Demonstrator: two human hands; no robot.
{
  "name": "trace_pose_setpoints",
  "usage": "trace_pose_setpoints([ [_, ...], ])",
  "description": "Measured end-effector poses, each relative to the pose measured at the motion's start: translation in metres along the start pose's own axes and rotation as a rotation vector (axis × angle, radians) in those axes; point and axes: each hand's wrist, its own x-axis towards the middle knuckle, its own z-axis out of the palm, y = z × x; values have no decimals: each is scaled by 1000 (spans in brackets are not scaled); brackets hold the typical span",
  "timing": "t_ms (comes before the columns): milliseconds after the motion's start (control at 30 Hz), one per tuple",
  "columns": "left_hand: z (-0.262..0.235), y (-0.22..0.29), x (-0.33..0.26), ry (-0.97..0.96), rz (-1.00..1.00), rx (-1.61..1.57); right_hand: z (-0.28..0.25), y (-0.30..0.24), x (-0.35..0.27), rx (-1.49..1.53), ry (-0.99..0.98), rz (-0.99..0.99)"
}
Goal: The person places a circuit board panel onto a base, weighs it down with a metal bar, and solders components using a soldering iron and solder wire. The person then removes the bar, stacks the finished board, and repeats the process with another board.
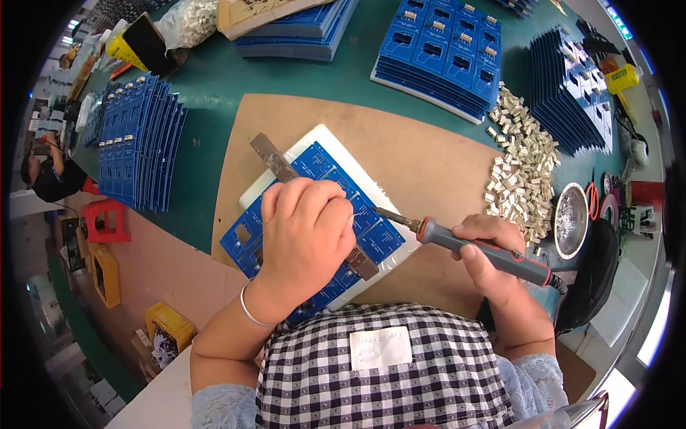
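A blue circuit board panel (321, 170) lies tilted on a white pad (319, 136), with a brown flat bar (272, 155) running across it. My right hand (493, 252) is wrapped round a soldering iron (486, 256) with a grey and red handle. Its tip rests at the board's right part, close to my left fingers. Over the middle of the board, my left hand (304, 229) is closed, its fingers curled. A thin strand of solder wire (361, 212) shows between its fingertips and the iron's tip. The hand hides the middle of the board and bar.
Loose white connectors (518, 171) lie in a heap right of the brown board (421, 150). Beside them stands a round metal dish (571, 220), with orange scissors (592, 200) beyond. Stacks of blue panels (436, 61) stand behind, and another panel stack (139, 143) is at left.
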Motion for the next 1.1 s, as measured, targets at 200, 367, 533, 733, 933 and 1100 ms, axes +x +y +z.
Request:
trace_pose_setpoints([
  [200,3,-3,3,-37,-7,8,3,1,5,-23,-40,-7],
  [367,6,-3,3,-44,-10,22,0,3,6,-31,-39,-14],
  [533,6,-3,7,-57,-14,39,1,4,6,-33,-50,-25],
  [733,8,-2,11,-72,-10,64,2,4,9,-36,-55,-19],
  [933,11,-4,15,-68,-12,65,4,3,13,-47,-63,-13],
  [1100,1,-8,19,-17,-25,38,1,1,14,-49,-69,-11],
])
